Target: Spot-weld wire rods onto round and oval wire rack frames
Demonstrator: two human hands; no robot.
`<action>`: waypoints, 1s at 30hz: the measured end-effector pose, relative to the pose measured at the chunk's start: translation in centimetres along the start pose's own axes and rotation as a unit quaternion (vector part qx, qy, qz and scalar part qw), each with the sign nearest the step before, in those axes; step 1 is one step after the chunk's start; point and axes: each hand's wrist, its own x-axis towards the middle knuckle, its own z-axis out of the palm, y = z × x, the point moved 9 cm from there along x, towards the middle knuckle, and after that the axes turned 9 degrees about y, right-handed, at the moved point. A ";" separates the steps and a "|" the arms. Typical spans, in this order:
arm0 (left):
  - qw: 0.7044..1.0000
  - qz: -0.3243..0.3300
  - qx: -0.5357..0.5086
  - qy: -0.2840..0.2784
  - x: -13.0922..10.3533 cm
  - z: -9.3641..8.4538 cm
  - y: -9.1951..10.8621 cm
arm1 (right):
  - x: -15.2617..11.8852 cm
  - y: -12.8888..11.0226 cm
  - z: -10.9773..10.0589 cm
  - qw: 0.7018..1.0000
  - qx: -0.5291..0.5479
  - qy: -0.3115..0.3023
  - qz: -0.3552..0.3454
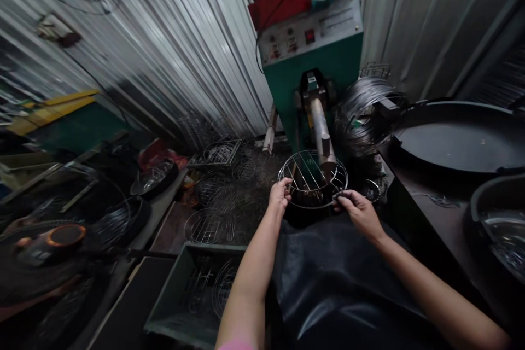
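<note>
A round wire rack [312,207], made of two rings with bars across, is held level in front of me. My left hand [281,193] grips its left side, thumb and fingers closed on the wire. At the near right edge my right hand [355,210] pinches the rim; a small dark bit shows at its fingertips, too small to name. The metal electrode arm [321,128] of a green machine [283,85] reaches down over the rack, its tip overlapping the rack's right part. I cannot tell whether they touch.
A green crate [164,306] with wire pieces stands at lower left. Wire racks [209,227] lie on the floor beyond it. A wire coil [356,120] and a large black tray [455,139] are at right. Another person's blurred arm [39,303] shows at far left.
</note>
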 end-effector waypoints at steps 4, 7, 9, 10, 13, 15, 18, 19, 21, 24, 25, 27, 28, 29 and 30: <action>0.999 0.031 -0.017 -0.017 -0.3 0.2 0.0 | 0.9 1.1 1.6 0.997 -0.069 -0.004 -0.022; 0.999 0.040 -0.022 -0.021 -0.3 0.4 -0.1 | 1.3 1.6 1.3 0.996 -0.087 -0.009 -0.011; 0.998 0.045 -0.024 -0.020 -0.4 0.5 -0.1 | 1.6 1.4 1.2 0.996 -0.090 -0.015 -0.002; 0.998 0.046 -0.026 -0.020 -0.4 0.5 0.0 | 1.7 1.2 1.2 0.996 -0.090 -0.017 0.002; 0.998 0.044 -0.028 -0.021 -0.5 0.7 -0.1 | 1.9 0.9 1.3 0.996 -0.083 -0.022 0.008; 0.999 0.043 -0.027 -0.019 -0.6 0.7 -0.2 | 1.9 1.0 1.3 0.997 -0.077 -0.022 0.011; 0.999 0.039 -0.022 -0.014 -0.6 0.7 -0.3 | 1.7 1.4 1.2 0.997 -0.074 -0.015 0.018; 0.999 0.037 -0.022 -0.013 -0.6 0.7 -0.4 | 1.7 1.5 1.1 0.997 -0.074 -0.013 0.019; 0.999 0.034 -0.026 -0.012 -0.7 0.8 -0.4 | 1.6 1.5 1.1 0.997 -0.074 -0.010 0.020; 0.999 0.031 -0.041 -0.010 -0.9 0.8 -0.4 | 1.5 1.3 1.1 0.997 -0.079 -0.007 0.017; 0.998 0.030 -0.046 -0.009 -1.0 0.8 -0.4 | 1.5 1.2 1.1 0.997 -0.082 -0.006 0.016; 0.998 0.030 -0.054 -0.006 -1.0 0.7 -0.4 | 1.4 1.0 1.2 0.997 -0.082 -0.004 0.015; 0.998 0.030 -0.057 -0.003 -1.0 0.6 -0.4 | 1.4 0.9 1.2 0.997 -0.079 -0.003 0.015; 0.998 0.032 -0.058 -0.001 -1.0 0.6 -0.4 | 1.3 1.0 1.2 0.997 -0.075 -0.002 0.016; 0.998 0.033 -0.059 0.002 -0.9 0.5 -0.4 | 1.3 1.0 1.2 0.997 -0.072 0.000 0.017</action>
